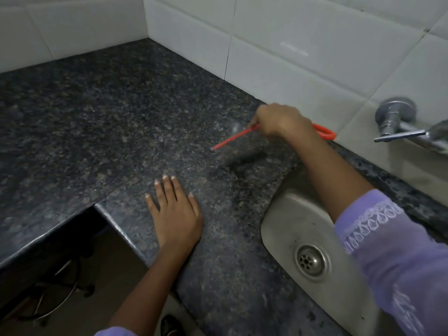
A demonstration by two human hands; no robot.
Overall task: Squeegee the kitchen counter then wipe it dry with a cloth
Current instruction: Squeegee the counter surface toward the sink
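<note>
Over by the back wall, the right hand [281,120] is closed around the handle of a red squeegee [236,137], fingers wrapped tight on it. One end of the handle, a red loop, sticks out behind the wrist right near the wall tiles [303,69], and the other end reaches out left and down toward the counter [109,117]. It's motion-blurred, so I honestly can't tell if the blade is touching the stone or just above it. There's a dark smeary shadow on the granite right under it.

The left hand [175,212] is flat on the counter, palm down, fingers spread apart, holding nothing. It sits close to the front edge, near the inside corner where the counter makes its L-shape.

The counter is dark speckled granite with a dull sheen. Just right of the hands is a steel sink [286,214] set into it, drain [310,261] visible at the bottom. The right forearm passes over the sink's back corner, with a lilac sleeve [388,251] with white embroidery at the cuff. A chrome tap [397,124] comes off the wall at the far right.
</note>
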